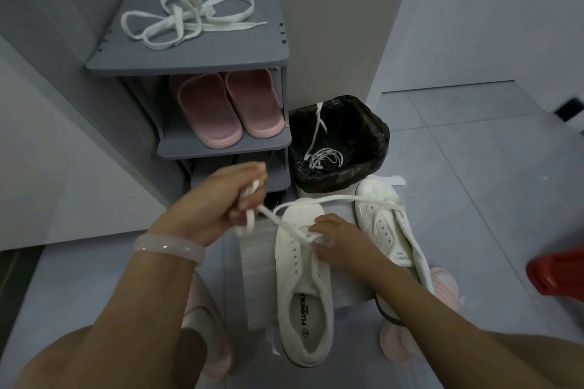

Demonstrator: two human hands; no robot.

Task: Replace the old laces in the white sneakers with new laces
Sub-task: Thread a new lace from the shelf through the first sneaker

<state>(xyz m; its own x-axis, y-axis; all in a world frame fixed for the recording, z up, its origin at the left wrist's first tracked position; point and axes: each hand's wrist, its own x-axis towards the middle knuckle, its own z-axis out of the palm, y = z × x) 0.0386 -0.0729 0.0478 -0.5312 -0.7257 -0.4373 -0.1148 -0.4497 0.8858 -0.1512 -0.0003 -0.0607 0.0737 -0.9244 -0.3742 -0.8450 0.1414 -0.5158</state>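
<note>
Two white sneakers lie on the floor in front of me. The left sneaker (303,290) has a wide white lace (335,199) threaded through its front eyelets. My left hand (221,199) grips one end of that lace, bunched and lifted to the left. My right hand (331,235) pinches the lace at the front eyelets of this shoe. The lace's other end drapes across the right sneaker (385,224), which lies beside it. A second wide white lace (186,20) sits tangled on top of the grey shoe rack (186,57).
A bin with a black liner (376,148) stands behind the shoes and holds a thin white lace (322,155). Pink slippers (227,110) sit on the rack's shelf. White paper (256,268) lies under the left shoe. A red object (556,271) is at the right edge.
</note>
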